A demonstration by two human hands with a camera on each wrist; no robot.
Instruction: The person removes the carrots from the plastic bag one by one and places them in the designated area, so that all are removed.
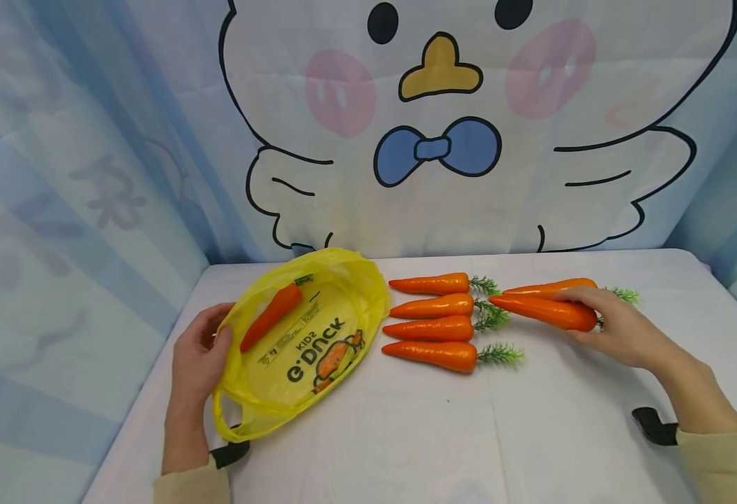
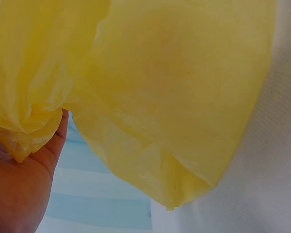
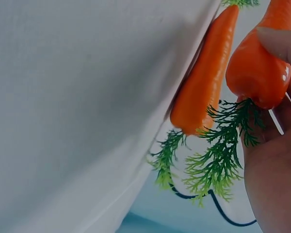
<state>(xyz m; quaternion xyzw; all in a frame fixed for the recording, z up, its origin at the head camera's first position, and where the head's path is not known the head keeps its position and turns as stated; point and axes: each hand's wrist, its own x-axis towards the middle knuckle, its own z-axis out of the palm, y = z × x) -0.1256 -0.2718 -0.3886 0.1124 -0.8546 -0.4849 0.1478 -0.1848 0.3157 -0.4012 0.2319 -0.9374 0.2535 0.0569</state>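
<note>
My left hand [image 1: 199, 358] grips the rim of a yellow plastic bag [image 1: 292, 413], its mouth spread toward me. One carrot [image 1: 274, 315] shows inside, lying aslant near the printed duck lettering. In the left wrist view the bag [image 2: 184, 87] hangs in folds over the palm and hides most of the fingers [image 2: 58, 138]. My right hand [image 1: 620, 329] holds a carrot [image 1: 547, 311] by its thick end, thumb on one side, as the right wrist view shows with the carrot [image 3: 259, 68] and its green top. Just behind it, another carrot [image 1: 553, 287] lies on the table.
Several orange carrots [image 1: 437, 329] lie in a column mid-table, tips to the left and green tops to the right. The white table [image 1: 406, 448] ends at the back against a curtain [image 1: 431, 210] with a cartoon duck. Black wrist straps [image 1: 654, 425] stick out near both sleeves.
</note>
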